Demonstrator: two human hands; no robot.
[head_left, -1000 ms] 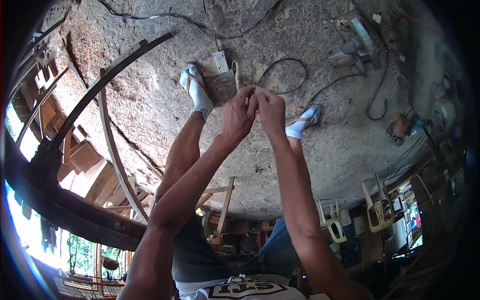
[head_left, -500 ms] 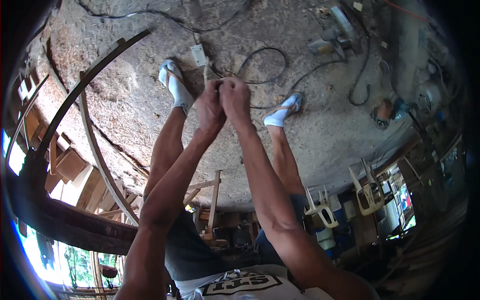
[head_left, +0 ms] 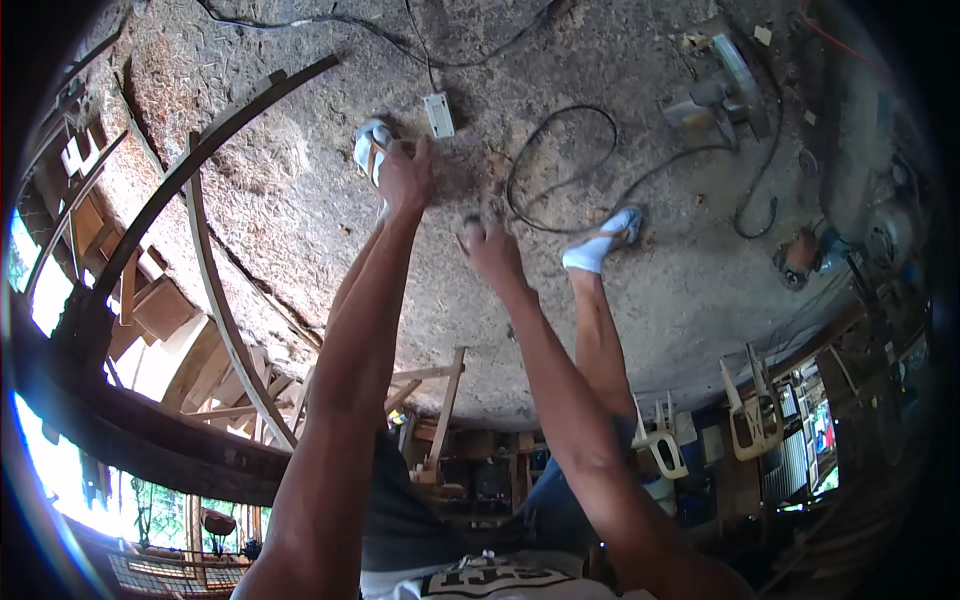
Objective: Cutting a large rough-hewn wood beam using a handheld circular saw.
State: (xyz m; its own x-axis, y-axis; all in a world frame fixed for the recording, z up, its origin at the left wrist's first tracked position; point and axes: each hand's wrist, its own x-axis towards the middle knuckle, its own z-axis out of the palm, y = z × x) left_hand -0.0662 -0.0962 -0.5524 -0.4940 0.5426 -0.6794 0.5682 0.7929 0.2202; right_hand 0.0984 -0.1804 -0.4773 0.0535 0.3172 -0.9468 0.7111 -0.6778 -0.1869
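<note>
My left hand [head_left: 405,183] is over my left foot, just below a white outlet box [head_left: 438,115] on the dirt floor. Its fingers look partly spread, and nothing shows between them. Lower and to the right is my right hand [head_left: 494,258], apart from the left, its fingers curled together. A small dark patch shows at those fingertips, too blurred to name. A looped black cable [head_left: 512,185] lies on the floor beyond the right hand, near my right foot [head_left: 600,240]. Both feet wear light socks and thong sandals.
A circular saw [head_left: 725,100] rests on the floor at far right, its cord curling beside it. Curved wooden strips [head_left: 205,150] arch along the left, with wood pieces behind. Plastic chairs [head_left: 660,450] and a wooden frame [head_left: 447,410] appear toward the lower edge.
My hands, together before, have separated: the left is slightly up, the right lower and to the right. The whole view has shifted, so the floor things sit farther right.
</note>
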